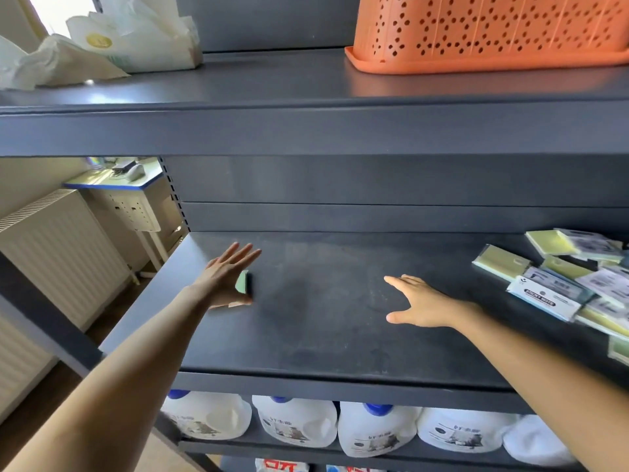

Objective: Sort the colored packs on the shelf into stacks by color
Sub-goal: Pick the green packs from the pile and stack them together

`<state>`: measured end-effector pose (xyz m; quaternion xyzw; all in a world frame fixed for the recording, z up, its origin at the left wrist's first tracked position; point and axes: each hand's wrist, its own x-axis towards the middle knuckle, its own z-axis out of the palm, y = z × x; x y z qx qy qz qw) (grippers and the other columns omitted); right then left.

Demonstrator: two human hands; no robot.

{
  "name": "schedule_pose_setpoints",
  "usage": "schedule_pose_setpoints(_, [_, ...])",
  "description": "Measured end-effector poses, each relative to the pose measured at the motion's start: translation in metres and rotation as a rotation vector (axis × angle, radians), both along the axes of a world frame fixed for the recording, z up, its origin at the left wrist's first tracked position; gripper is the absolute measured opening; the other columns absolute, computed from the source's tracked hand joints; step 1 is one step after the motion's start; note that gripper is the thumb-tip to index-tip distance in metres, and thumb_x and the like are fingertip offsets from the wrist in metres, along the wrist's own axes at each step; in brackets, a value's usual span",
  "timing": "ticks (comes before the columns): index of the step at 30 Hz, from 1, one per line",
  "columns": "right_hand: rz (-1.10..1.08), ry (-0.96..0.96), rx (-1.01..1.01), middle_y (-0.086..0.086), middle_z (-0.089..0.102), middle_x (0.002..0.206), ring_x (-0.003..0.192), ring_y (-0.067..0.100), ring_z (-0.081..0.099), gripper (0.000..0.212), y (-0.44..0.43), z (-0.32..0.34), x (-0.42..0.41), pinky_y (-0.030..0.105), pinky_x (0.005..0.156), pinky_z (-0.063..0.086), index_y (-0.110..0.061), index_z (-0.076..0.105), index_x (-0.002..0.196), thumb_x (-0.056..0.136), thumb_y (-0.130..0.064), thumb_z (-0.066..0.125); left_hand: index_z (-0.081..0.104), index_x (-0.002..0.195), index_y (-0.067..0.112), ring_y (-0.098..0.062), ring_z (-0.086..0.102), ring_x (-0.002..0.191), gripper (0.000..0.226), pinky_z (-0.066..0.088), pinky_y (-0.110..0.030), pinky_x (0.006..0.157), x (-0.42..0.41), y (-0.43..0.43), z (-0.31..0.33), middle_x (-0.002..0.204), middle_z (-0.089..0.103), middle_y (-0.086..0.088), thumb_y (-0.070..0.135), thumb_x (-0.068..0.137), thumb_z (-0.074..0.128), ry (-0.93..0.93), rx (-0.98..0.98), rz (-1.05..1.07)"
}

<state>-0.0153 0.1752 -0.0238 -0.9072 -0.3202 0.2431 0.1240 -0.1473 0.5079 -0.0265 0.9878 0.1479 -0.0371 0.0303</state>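
Observation:
A jumbled pile of colored packs (558, 284) lies at the right end of the dark middle shelf (323, 335); yellow ones and white-labelled ones show, and a pale green one (620, 349) sits at the frame's right edge. At the shelf's left end my left hand (226, 277) holds a small green pack (243, 282) on edge between thumb and palm, with the fingers stretched out straight. My right hand (420, 306) hovers flat over the middle of the shelf with its fingers spread and nothing in it, a short way left of the pile.
An orange perforated basket (490, 32) and white plastic bags (129, 39) stand on the top shelf. White jugs with blue caps (374, 427) fill the shelf below. A radiator (54, 253) and a small desk (129, 185) are off to the left.

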Motion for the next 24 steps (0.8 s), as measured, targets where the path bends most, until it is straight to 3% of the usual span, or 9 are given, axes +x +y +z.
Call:
schedule_pose_setpoints(11, [-0.244,-0.033,-0.004,0.002,0.004,0.161,0.149,0.016,0.000,0.086,-0.125,0.006,0.008,0.035,0.119,0.014,-0.025,0.007,0.152,0.086,-0.033,0.062,0.001,0.149,0.028,-0.013,-0.010,0.148,0.104,0.010,-0.040,0.119,0.122,-0.226,-0.005,0.160,-0.003,0.007,0.041,0.074,0.072,-0.010,-0.229,-0.508])
schedule_pose_setpoints(18, [-0.412,-0.083,-0.069,0.001,0.014,0.159,0.146,0.021,0.016,0.088,-0.253,0.004,0.030,0.033,0.115,0.025,-0.022,0.014,0.150,0.081,-0.035,0.066,0.007,0.148,0.029,-0.013,-0.005,0.148,0.102,0.014,-0.043,0.121,0.149,-0.342,-0.008,0.160,0.004,0.007,0.040,0.072,0.073,-0.033,-0.324,-0.565])
schedule_pose_setpoints(21, [-0.459,-0.219,-0.055,0.004,0.022,0.154,0.141,0.025,0.024,0.084,-0.294,0.007,0.037,0.032,0.108,0.030,-0.021,0.022,0.146,0.078,-0.035,0.068,0.007,0.148,0.029,-0.013,-0.003,0.148,0.101,0.013,-0.042,0.121,0.151,-0.380,-0.007,0.160,0.003,0.007,0.041,0.073,0.072,-0.028,-0.319,-0.556])
schedule_pose_setpoints(24, [-0.473,-0.187,-0.036,0.005,0.014,0.155,0.143,0.028,0.017,0.099,-0.321,0.008,0.045,0.038,0.113,0.025,-0.022,0.010,0.148,0.073,-0.040,0.072,0.006,0.149,0.029,-0.012,-0.005,0.148,0.100,0.012,-0.041,0.121,0.151,-0.407,-0.005,0.160,0.002,0.008,0.042,0.074,0.071,-0.047,-0.332,-0.523])
